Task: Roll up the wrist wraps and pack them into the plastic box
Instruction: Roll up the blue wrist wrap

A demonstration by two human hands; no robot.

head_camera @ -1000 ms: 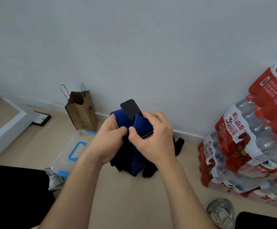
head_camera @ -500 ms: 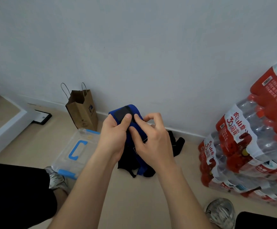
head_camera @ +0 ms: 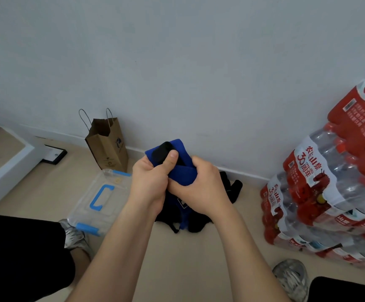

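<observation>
Head view: a blue wrap (head_camera: 182, 176) is held up in both hands, above the floor and to the right of the box (head_camera: 116, 192). The left hand (head_camera: 148, 184) is curled round the wrap's upper part, and its thumb is pressed flat on a black tab (head_camera: 162, 152) at the top of the wrap. The right hand (head_camera: 203, 190) is closed round the blue band just beside the left hand, fingers wrapped over the cloth, the two hands touching. The loose end of the wrap is seen hanging below the hands, blue and black, down to the floor. More dark wraps (head_camera: 231, 186) are heaped on the floor right of the box, partly hidden behind the right hand; how many cannot be told. The box is clear plastic with a blue handle and blue latches; its lid is on, and it is set on the floor left of the hands. A brown paper bag (head_camera: 109, 147) is stood upright just behind the box, against the wall. Packs of bottled water (head_camera: 329, 192) with red labels are stacked far to the right of the box. A grey shoe (head_camera: 76, 235) is touching the box's near corner, and a second shoe (head_camera: 291, 277) is seen well to the right. A white step (head_camera: 9, 168) is placed left of the box
</observation>
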